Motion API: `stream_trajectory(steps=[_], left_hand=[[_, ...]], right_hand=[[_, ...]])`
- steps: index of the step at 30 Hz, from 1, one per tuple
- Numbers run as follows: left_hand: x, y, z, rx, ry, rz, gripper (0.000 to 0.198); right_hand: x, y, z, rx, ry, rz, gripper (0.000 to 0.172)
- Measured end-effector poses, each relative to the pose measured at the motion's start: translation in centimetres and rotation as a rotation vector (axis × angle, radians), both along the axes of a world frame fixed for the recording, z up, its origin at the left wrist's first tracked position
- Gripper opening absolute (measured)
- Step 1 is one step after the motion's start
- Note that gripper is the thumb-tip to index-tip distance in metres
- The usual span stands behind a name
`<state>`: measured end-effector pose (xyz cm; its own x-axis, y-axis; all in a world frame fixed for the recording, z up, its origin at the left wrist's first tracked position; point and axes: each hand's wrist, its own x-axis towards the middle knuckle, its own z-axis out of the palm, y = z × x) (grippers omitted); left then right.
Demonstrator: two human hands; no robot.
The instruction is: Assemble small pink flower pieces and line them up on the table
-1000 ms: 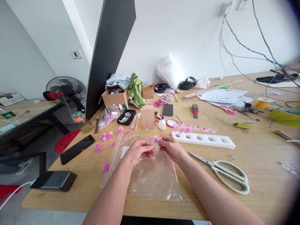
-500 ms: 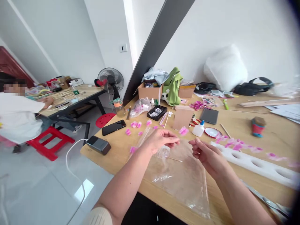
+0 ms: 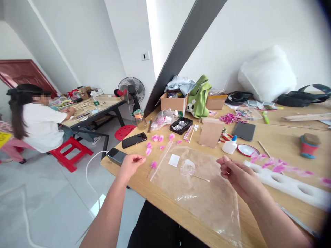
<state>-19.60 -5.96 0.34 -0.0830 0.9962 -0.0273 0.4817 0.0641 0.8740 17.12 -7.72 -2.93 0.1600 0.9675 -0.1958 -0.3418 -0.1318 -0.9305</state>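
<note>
My left hand (image 3: pixel 132 166) is at the table's left edge beside the grey power bank (image 3: pixel 116 155). Its thumb and fingers are pinched together; what they hold, if anything, is too small to see. Just past its fingertips lies a pink petal piece (image 3: pixel 148 151). My right hand (image 3: pixel 239 175) hovers over the right side of a clear plastic bag (image 3: pixel 207 203), fingers curled into a pinch with nothing visible in them. A white paper square (image 3: pixel 174 160), a small clear dish (image 3: pixel 188 167) and a cotton swab (image 3: pixel 200 177) lie on the bag.
Pink pieces (image 3: pixel 279 167) run in a row along a white foam strip (image 3: pixel 289 182) with round holes. Behind stand a glue bottle (image 3: pixel 229 146), a cardboard piece (image 3: pixel 210 132), a black tray (image 3: pixel 181 126) and a phone (image 3: pixel 134 140). A person (image 3: pixel 38 117) sits at another table.
My left hand has moved left from above the bag to the table's left edge, uncovering the paper square. My right hand stays pinched over the bag. The view has shifted left.
</note>
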Motion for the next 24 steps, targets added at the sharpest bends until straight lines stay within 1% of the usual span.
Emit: stream_trajectory(steps=[4,7,9,12,19,24], left_hand=[[-0.5,0.5,-2.7,-0.013,0.049,0.006,0.026],[-0.5,1.1,-4.0,-0.016,0.073,-0.016,0.026],[-0.5,1.4,-4.6,-0.018,0.096,-0.023,0.025],[-0.4,1.5,-4.9,-0.01,0.129,-0.016,0.024],[0.0,1.1,-4.5,-0.01,0.156,0.042,0.022],[0.0,1.2,-4.6,0.003,0.196,0.053,0.02]], right_hand=[[0.2,0.2,-0.5,-0.018,-0.046,-0.008,0.041],[0.4,0.3,-0.8,-0.032,-0.076,-0.001,0.042],[0.5,0.4,-1.1,-0.042,-0.095,0.003,0.042],[0.7,0.5,-1.5,-0.056,-0.12,0.013,0.041],[1.0,0.6,-2.3,-0.079,-0.202,0.075,0.045],[1.1,0.6,-2.7,-0.098,-0.246,0.083,0.042]])
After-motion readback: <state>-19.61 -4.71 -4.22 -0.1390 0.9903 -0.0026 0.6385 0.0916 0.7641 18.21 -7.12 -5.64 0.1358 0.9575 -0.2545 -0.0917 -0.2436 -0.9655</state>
